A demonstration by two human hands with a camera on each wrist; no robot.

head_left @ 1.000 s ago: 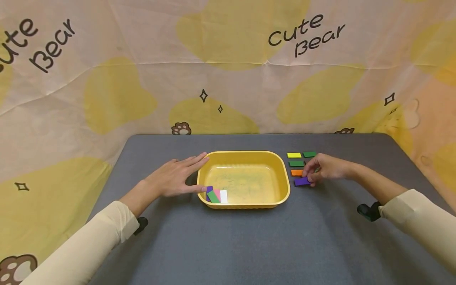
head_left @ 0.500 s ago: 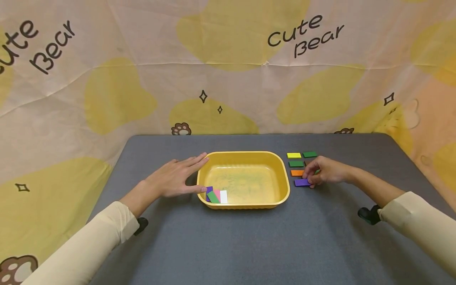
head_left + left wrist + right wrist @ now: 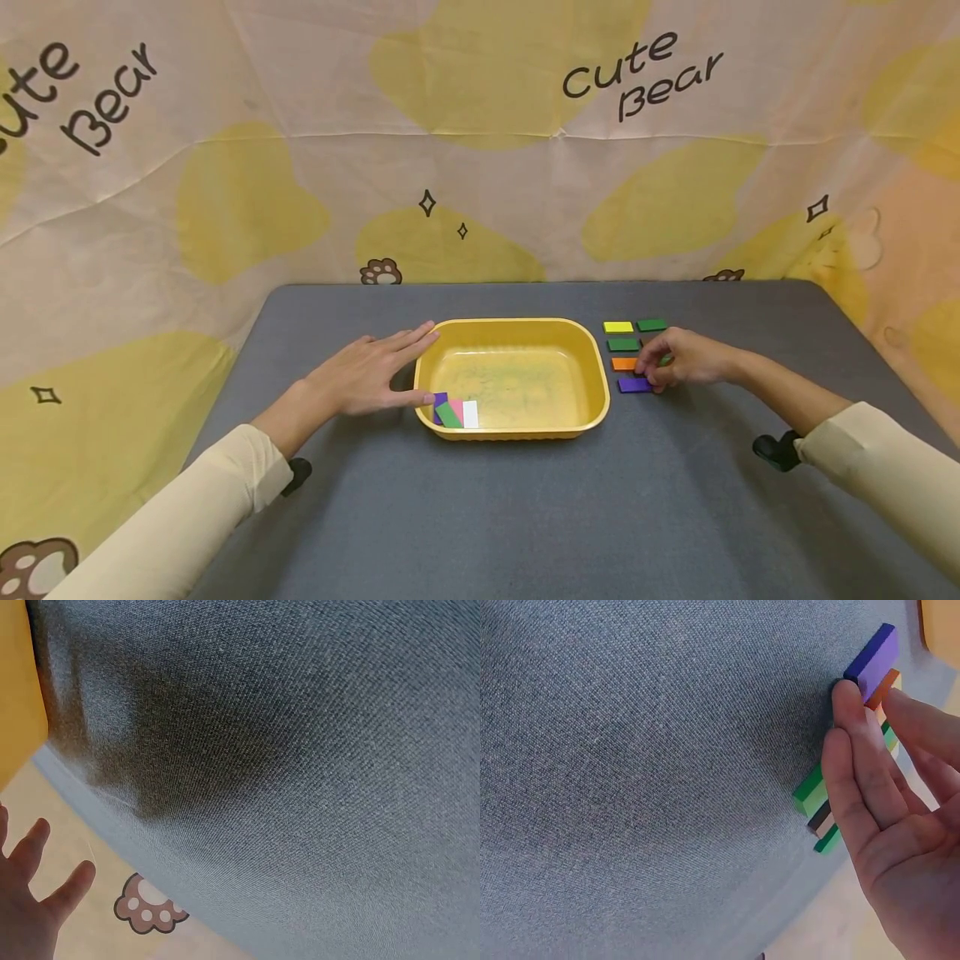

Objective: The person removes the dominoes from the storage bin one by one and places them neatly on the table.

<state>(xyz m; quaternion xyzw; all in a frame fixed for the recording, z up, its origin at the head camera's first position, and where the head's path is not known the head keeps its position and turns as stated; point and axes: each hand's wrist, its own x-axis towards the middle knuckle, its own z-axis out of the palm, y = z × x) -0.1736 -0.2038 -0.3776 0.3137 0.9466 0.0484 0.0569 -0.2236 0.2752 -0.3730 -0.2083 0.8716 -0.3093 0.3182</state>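
Observation:
My left hand (image 3: 371,371) rests at the left rim of a yellow plastic tray (image 3: 517,433), fingers and thumb spread and straight. Inside the tray's near-left corner lie a purple, a green (image 3: 449,414), a pink and a white domino (image 3: 470,414). To the right of the tray, my right hand (image 3: 686,358) pinches the right end of a purple domino (image 3: 633,385) flat on the table. In the right wrist view, fingertips and thumb stand around the end of this purple domino (image 3: 876,664). Part of it is covered by the fingers.
Beyond the purple domino, an orange (image 3: 623,364), a green (image 3: 623,344) and a yellow domino (image 3: 618,327) form a column. A second column, with a green domino (image 3: 652,325) at its far end, is partly hidden by my right hand. Behind the grey table (image 3: 495,517) hangs a patterned cloth (image 3: 480,167).
The purple domino, slightly tilted a second ago, now lies straight below the orange one. My right hand has shifted only slightly; the left hand stays where it was.

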